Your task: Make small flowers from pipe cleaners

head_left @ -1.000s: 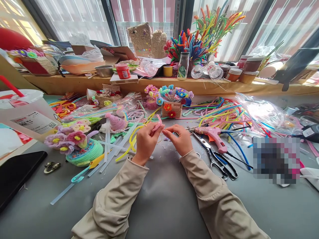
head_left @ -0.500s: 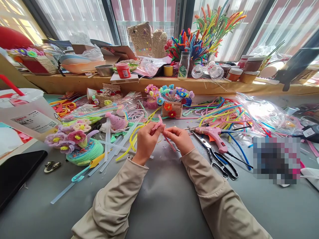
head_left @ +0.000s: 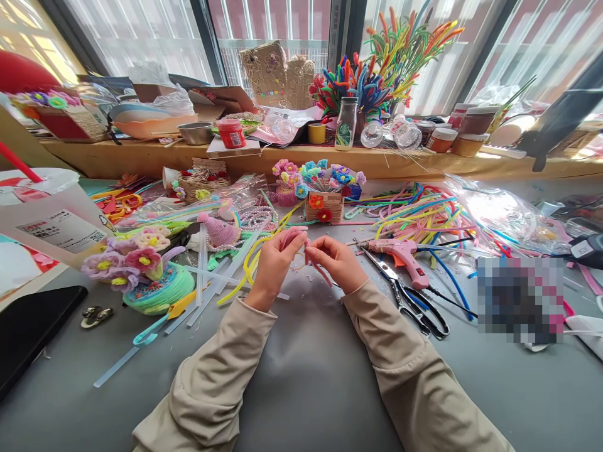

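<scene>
A pink pipe cleaner (head_left: 323,275) is held between both hands above the middle of the grey table (head_left: 311,383). My left hand (head_left: 272,269) pinches its bent upper part between thumb and fingers. Close by on the right, my right hand (head_left: 342,263) grips it with closed fingertips, and a loose end hangs down below them. The exact shape of the pink piece is partly hidden by the fingers. Just right of my right hand lie scissors (head_left: 409,301) with black handles, their blades apart, and a pink glue gun (head_left: 411,258).
Behind the hands stands a small box (head_left: 325,207) of pipe-cleaner flowers. To the left are a green pot (head_left: 160,290) with flowers, clear glue sticks (head_left: 221,273), a phone (head_left: 40,326) and a drink cup (head_left: 51,213). Loose pipe cleaners (head_left: 419,216) pile up at the right.
My left hand has shifted slightly and turned, and the pink strip's upper end that stood above it now lies bent across its fingers. My right hand stays nearly in place.
</scene>
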A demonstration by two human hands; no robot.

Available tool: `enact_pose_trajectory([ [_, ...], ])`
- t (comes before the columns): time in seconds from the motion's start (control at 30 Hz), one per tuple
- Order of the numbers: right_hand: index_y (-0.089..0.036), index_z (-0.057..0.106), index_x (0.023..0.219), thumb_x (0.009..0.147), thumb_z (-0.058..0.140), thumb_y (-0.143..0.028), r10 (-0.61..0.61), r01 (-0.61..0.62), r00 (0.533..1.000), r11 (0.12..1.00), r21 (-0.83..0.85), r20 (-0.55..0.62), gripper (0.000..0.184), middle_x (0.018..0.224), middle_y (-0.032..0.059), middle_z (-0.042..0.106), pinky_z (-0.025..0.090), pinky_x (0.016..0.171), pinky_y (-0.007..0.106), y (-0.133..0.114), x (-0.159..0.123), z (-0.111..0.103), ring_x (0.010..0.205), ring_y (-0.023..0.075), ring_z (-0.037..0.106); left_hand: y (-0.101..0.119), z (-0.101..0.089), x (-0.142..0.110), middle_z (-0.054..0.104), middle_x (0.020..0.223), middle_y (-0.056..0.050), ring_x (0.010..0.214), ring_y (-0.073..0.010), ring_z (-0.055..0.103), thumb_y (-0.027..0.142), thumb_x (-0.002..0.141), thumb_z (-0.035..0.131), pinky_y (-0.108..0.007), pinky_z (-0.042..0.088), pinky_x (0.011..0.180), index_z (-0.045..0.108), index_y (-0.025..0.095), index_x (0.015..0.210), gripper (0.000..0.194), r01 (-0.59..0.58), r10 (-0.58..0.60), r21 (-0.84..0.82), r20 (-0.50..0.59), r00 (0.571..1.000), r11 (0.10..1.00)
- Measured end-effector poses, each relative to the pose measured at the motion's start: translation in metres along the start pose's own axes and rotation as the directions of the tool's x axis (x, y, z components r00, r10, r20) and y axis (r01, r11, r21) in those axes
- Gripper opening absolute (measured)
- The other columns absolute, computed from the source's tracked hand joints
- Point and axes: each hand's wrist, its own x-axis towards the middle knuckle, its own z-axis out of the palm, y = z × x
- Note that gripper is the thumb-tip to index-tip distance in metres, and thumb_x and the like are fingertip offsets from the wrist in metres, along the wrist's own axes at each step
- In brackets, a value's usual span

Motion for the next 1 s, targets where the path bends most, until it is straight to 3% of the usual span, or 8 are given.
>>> enact_pose_trajectory([
  [0.27, -0.016, 0.051, 0.062, 0.065, 0.056, -0.035, 0.081, -0.084, 0.996, 0.970, 0.226, 0.025, 0.020, 0.058, -0.0026, 0.053, 0.040, 0.057, 0.023, -0.0003, -0.0012, 0.0014, 0.054, 0.0077, 0.048, 0.0091, 0.0010, -0.0018, 0.046, 0.059, 0.003, 0.045, -0.0038, 0.030, 0.035, 0.065, 0.056, -0.019, 0.026, 0.043, 0.062, 0.015, 0.081, 0.026, 0.099, -0.094, -0.178, 0.035, 0.995, 0.979],
  [0.5, -0.016, 0.053, 0.065, 0.065, 0.055, -0.035, 0.141, -0.133, 0.990, 0.958, 0.253, -0.014, 0.019, 0.060, -0.0019, 0.056, 0.040, 0.056, 0.022, 0.0022, 0.0001, -0.0006, 0.056, 0.0082, 0.051, 0.0104, 0.0005, -0.0006, 0.047, 0.062, 0.003, 0.045, -0.0037, 0.029, 0.030, 0.062, 0.060, -0.018, 0.026, 0.041, 0.060, 0.015, 0.086, 0.028, 0.046, -0.060, -0.174, -0.077, 0.995, 0.984],
  [0.7, -0.016, 0.053, 0.064, 0.064, 0.056, -0.033, 0.130, -0.136, 0.991, 0.955, 0.263, 0.039, 0.017, 0.063, -0.0023, 0.055, 0.042, 0.060, 0.022, -0.0014, -0.0018, 0.0002, 0.062, 0.0086, 0.052, 0.0076, 0.0022, -0.0018, 0.055, 0.074, -0.002, 0.055, -0.0064, 0.041, 0.029, 0.061, 0.061, -0.019, 0.033, 0.048, 0.061, 0.012, 0.079, 0.025, 0.174, -0.155, -0.194, 0.109, 0.982, 0.965],
  [0.83, -0.017, 0.053, 0.063, 0.064, 0.057, -0.033, 0.125, -0.136, 0.990, 0.953, 0.270, 0.058, 0.016, 0.062, -0.0031, 0.055, 0.041, 0.060, 0.022, -0.0017, -0.0018, 0.0008, 0.060, 0.0082, 0.051, 0.0072, 0.0017, -0.0020, 0.049, 0.057, 0.003, 0.049, -0.0047, 0.037, 0.028, 0.059, 0.062, -0.019, 0.032, 0.048, 0.059, 0.013, 0.066, 0.016, 0.216, -0.188, -0.230, 0.138, 0.972, 0.949],
  [1.0, -0.017, 0.054, 0.063, 0.066, 0.055, -0.035, 0.111, -0.128, 0.991, 0.956, 0.263, 0.080, 0.018, 0.061, -0.0033, 0.055, 0.041, 0.059, 0.022, -0.0010, -0.0022, 0.0019, 0.058, 0.0078, 0.050, 0.0090, 0.0017, -0.0013, 0.046, 0.053, 0.005, 0.047, -0.0047, 0.037, 0.027, 0.059, 0.062, -0.019, 0.031, 0.047, 0.057, 0.014, 0.061, 0.015, 0.224, -0.188, -0.251, 0.162, 0.969, 0.942],
])
